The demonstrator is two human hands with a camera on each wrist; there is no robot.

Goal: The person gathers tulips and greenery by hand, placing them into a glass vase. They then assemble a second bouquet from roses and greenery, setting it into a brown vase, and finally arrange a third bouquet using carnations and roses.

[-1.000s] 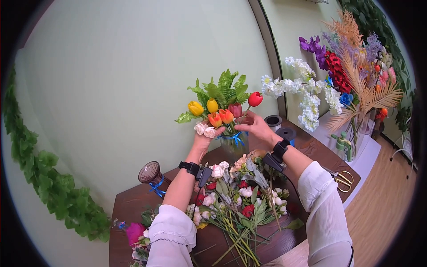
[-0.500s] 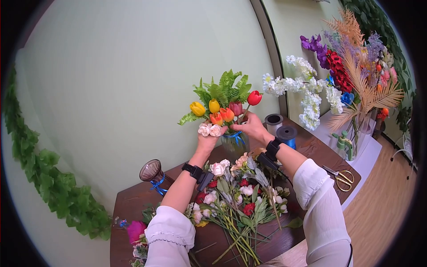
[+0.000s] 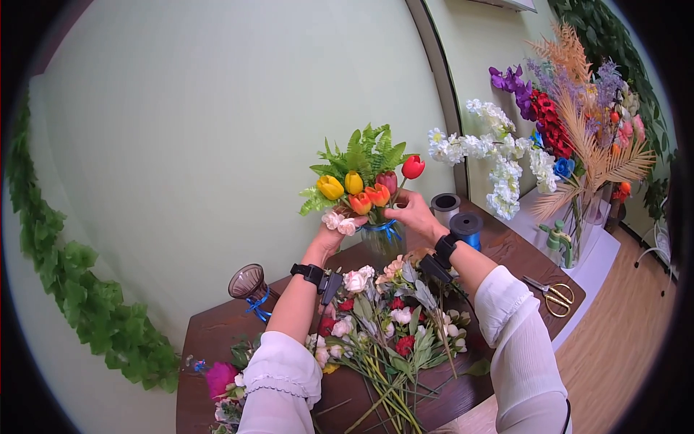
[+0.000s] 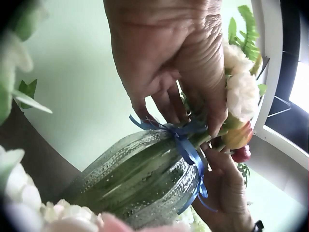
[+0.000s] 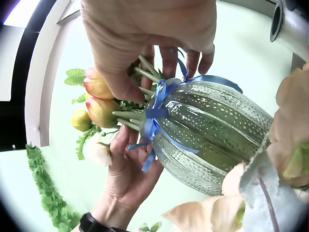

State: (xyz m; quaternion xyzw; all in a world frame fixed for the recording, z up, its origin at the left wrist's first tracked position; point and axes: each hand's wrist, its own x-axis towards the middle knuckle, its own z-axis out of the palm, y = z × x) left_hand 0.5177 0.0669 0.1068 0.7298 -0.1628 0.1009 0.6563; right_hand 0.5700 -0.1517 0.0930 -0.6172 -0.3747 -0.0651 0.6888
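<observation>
A ribbed glass vase (image 5: 212,130) with a blue ribbon (image 4: 186,145) tied round its neck holds a bunch of flowers. Yellow tulips (image 3: 330,187), orange tulips (image 3: 377,194), a red tulip (image 3: 413,167), a dark pink tulip and white roses (image 3: 338,221) stand in front of green fern leaves (image 3: 365,148). At the vase mouth, my left hand (image 4: 169,53) curls round the flower stems from the left, thumb in front. From the right, my right hand (image 5: 149,48) grips the stems (image 5: 130,116), its fingers reaching behind the neck. The stem ends inside the glass are blurred.
Loose flowers (image 3: 401,316) with long stems lie in front of the vase. A brown glass vase (image 3: 248,281) stands left. On the right are ribbon spools (image 3: 465,223), gold-handled scissors (image 3: 558,299), a green spray bottle (image 3: 557,239) and a tall arrangement (image 3: 571,145).
The bunch of flowers has shifted slightly right and down in the head view, with the yellow tulips closer to the vase. Both hands stay at the vase mouth.
</observation>
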